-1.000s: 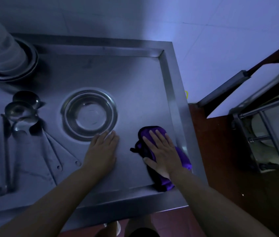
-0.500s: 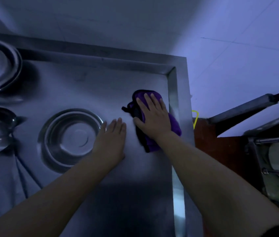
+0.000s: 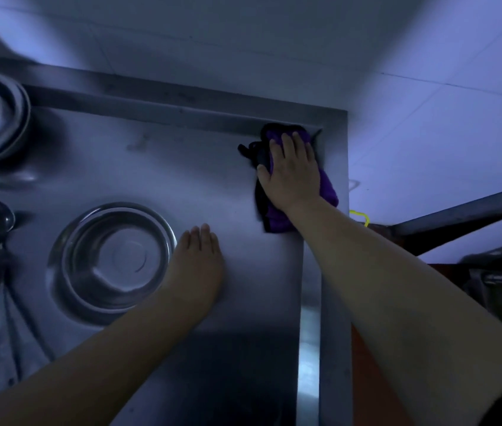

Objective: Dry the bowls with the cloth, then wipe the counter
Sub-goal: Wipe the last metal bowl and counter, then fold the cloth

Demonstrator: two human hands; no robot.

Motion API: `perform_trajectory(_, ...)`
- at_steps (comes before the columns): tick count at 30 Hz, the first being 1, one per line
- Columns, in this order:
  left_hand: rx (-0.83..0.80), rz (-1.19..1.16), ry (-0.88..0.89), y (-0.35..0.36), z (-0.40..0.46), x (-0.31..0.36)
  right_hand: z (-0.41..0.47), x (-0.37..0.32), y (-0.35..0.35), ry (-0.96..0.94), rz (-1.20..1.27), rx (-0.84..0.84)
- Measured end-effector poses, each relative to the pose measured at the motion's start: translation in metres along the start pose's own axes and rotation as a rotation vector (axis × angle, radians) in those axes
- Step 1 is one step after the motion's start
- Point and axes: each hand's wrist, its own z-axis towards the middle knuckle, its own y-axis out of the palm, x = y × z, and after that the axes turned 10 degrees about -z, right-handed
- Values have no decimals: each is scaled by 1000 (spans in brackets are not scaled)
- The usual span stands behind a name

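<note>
Counter-wiping stage. Right hand (image 3: 289,173), fingers spread, presses flat on the purple cloth (image 3: 328,189) in the counter (image 3: 182,167) corner at 1 o'clock from the steel bowl (image 3: 114,259); cloth's long axis runs 12 to 6 along the right rim. Left hand (image 3: 195,262) lies flat, fingers together, beside the bowl at 3 o'clock, holding nothing. Unwiped steel likely lies toward 9 o'clock of the cloth

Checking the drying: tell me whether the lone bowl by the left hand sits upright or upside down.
Upright. The steel bowl shows its open inside and flat bottom, rim up, on the counter.
</note>
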Motion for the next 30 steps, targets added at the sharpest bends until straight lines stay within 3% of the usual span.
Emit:
perform_trajectory(9,58,-138,20,3,-17,-9,-58,15,-9,-35,-193,-77)
perform_trajectory(18,379,-301,169,41,-79,-12,-184,-20,-15,-44,-216,-142)
perform_trajectory(30,448,-405,313,80,-183,-59,-371,-79,-28,-10,-177,-222)
